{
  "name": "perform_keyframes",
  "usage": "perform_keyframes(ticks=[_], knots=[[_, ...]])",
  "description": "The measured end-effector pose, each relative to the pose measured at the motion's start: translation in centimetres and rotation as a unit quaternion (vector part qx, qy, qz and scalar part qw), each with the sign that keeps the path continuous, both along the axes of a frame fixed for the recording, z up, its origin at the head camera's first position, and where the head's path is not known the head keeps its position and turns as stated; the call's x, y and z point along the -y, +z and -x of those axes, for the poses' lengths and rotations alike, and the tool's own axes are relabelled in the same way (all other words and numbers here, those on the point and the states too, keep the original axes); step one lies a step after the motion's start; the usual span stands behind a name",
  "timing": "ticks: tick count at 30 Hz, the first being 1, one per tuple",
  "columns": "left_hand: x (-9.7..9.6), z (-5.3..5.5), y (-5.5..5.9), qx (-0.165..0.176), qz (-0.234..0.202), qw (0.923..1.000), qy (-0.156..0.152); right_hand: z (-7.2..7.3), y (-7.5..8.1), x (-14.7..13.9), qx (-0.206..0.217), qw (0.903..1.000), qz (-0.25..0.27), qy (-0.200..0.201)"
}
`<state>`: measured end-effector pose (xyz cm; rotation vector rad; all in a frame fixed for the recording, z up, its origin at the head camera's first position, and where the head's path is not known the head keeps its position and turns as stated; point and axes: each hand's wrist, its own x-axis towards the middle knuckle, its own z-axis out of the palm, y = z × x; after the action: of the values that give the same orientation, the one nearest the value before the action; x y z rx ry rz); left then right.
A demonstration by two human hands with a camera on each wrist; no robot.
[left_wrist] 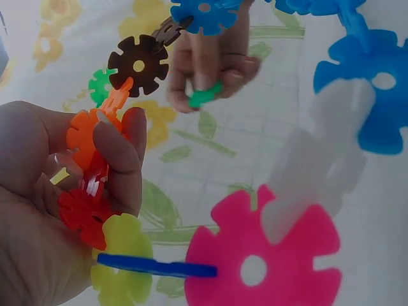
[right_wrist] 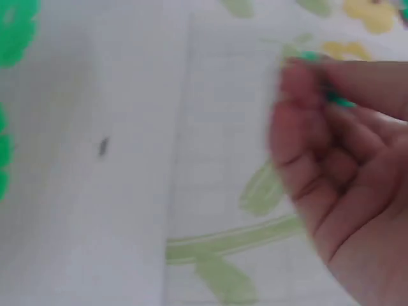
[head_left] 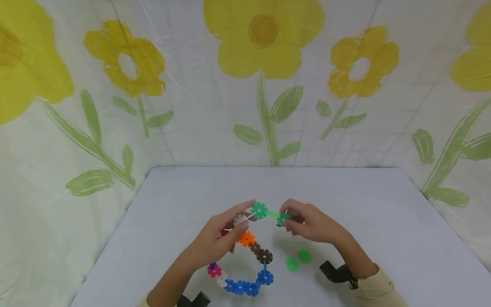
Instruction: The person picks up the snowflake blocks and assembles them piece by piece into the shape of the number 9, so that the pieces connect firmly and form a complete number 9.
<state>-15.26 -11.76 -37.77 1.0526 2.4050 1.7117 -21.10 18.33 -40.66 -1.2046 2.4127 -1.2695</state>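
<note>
A chain of notched plastic snowflake discs hangs in a loop from my left hand (head_left: 220,238), which grips it between thumb and fingers. Close to that hand are a white disc (head_left: 240,219), a green disc (head_left: 259,210) and an orange disc (head_left: 247,239). The left wrist view shows a red disc (left_wrist: 83,220) and a yellow disc (left_wrist: 121,290) along the palm. Brown (head_left: 264,256), blue (head_left: 265,278) and pink (head_left: 214,270) discs continue the loop below. At the chain's upper right end, my right hand (head_left: 314,222) pinches a green disc (head_left: 282,219), partly covered by the fingers.
Two loose light green discs (head_left: 293,264) lie on the white table (head_left: 184,187) below the right hand. Black straps with camera mounts (head_left: 335,273) sit at both wrists. Behind the table rises a white sheet (head_left: 192,128) painted with yellow flowers.
</note>
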Motion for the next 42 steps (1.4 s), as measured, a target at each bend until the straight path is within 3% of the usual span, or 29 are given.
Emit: perform_keyframes(ticks=[3,7,11,15,26,33,37,40,42], knots=[[-0.1,0.1,-0.1,-0.005,0.0,1.0,0.007,-1.2,1.6,0.0,-0.054,0.9921,0.113,0.011],[-0.1,0.1,-0.1,-0.014,-0.005,0.9998,0.01,-2.8,3.1,0.2,-0.11,0.9808,0.161,0.011],[-0.3,0.0,-0.2,-0.017,-0.01,0.9998,0.004,-3.7,3.7,0.6,-0.129,0.9787,0.159,-0.003],[-0.4,-0.1,-0.3,-0.019,-0.013,0.9997,0.001,-4.0,3.9,0.7,-0.121,0.9816,0.145,-0.024],[-0.7,-0.1,-0.7,-0.045,-0.022,0.9985,-0.023,-4.1,3.6,1.2,-0.168,0.9732,0.157,-0.014],[-0.9,-0.1,-0.9,-0.046,-0.016,0.9987,-0.013,-4.7,3.6,1.8,-0.182,0.9711,0.143,-0.056],[-0.9,-0.1,-1.0,-0.047,-0.015,0.9987,-0.009,-4.8,3.5,2.2,-0.191,0.968,0.153,-0.057],[-0.9,0.2,-1.1,-0.029,-0.031,0.9991,-0.002,-4.4,3.4,2.4,-0.187,0.9672,0.163,-0.055],[-0.9,0.4,-1.2,0.006,-0.042,0.9991,0.006,-4.1,3.3,2.4,-0.174,0.9692,0.165,-0.054]])
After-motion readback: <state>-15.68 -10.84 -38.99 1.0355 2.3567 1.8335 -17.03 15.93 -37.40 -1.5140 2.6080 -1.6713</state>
